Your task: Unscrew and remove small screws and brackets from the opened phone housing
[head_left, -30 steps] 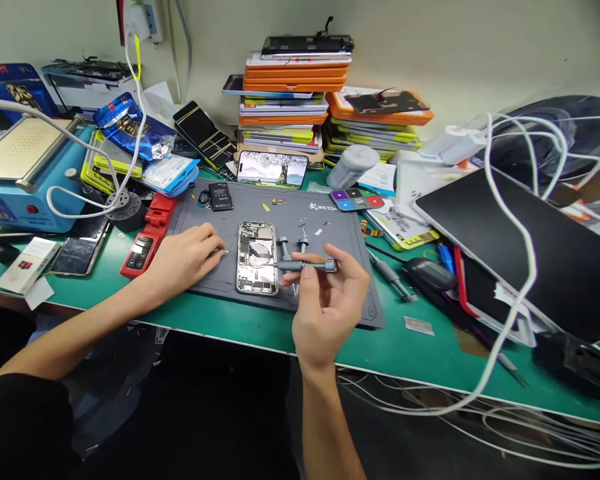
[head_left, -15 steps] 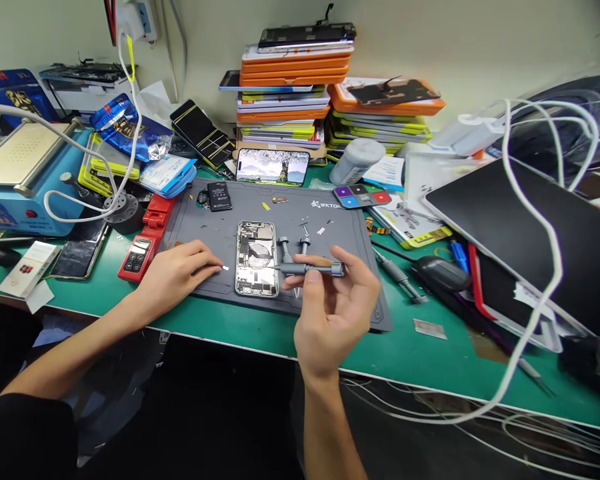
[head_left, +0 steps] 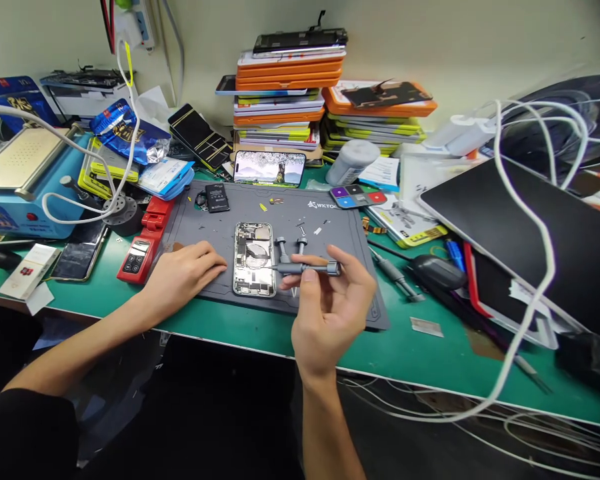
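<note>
My right hand (head_left: 330,303) is closed around a grey precision screwdriver (head_left: 305,268), held nearly level with its tip pointing left at an opened phone (head_left: 255,260). The phone lies on the dark grey work mat (head_left: 215,230), its inner parts bare. To the left of it my left hand (head_left: 195,267) rests on the mat, fingers bent and pressed together; whatever may be under the fingertips is hidden. Two more grey screwdrivers (head_left: 301,241) stand or lie just behind the right hand, partly covered by it. A black battery (head_left: 217,198) lies farther back on the mat.
A lit phone (head_left: 270,168) leans behind the mat, before stacked orange and yellow boxes (head_left: 285,73). A red device (head_left: 136,259) sits at the mat's left edge. On the right are another grey screwdriver (head_left: 395,273), a black laptop-like panel (head_left: 525,233) and a looping white cable (head_left: 537,293).
The small white piece at my left fingertips is no longer visible, and those fingers reach slightly closer to the phone. The right hand keeps the screwdriver almost in place; the view shifts a little.
</note>
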`<state>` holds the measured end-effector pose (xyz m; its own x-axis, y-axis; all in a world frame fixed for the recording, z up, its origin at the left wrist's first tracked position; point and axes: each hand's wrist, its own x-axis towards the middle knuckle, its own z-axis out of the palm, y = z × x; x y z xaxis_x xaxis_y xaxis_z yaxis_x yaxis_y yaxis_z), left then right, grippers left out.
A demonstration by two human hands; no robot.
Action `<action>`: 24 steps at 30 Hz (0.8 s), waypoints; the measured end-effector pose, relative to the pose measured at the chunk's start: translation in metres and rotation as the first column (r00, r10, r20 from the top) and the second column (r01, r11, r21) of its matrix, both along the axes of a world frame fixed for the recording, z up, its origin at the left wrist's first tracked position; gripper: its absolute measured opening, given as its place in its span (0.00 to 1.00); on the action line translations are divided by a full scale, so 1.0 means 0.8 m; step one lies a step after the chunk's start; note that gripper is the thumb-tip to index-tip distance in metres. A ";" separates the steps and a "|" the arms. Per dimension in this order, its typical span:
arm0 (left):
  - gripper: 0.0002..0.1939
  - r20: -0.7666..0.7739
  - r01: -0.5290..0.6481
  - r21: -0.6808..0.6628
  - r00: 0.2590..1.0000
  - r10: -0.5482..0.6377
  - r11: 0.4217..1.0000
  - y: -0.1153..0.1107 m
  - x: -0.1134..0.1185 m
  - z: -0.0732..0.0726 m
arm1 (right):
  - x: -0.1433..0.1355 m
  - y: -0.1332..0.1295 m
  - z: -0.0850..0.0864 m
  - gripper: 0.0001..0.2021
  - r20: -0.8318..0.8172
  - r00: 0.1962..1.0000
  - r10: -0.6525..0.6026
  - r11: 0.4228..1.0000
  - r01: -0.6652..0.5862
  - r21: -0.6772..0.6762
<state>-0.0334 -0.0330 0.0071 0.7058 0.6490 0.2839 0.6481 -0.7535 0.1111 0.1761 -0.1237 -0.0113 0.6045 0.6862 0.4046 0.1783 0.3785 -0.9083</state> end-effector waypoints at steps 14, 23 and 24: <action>0.14 -0.096 0.057 0.079 0.994 -0.049 0.995 -0.006 0.005 0.001 | 0.001 -0.001 -0.003 0.15 -0.016 1.000 0.004 1.000 -0.004 0.001; 0.05 0.148 -0.016 -0.147 0.988 0.038 0.989 0.003 0.027 0.006 | 0.000 0.000 -0.005 0.15 -0.017 1.000 0.004 1.000 -0.004 0.002; 0.05 0.144 -0.003 -0.137 0.989 0.023 0.991 0.002 0.031 0.005 | 0.001 0.000 -0.006 0.16 -0.013 1.000 0.002 1.000 -0.002 0.003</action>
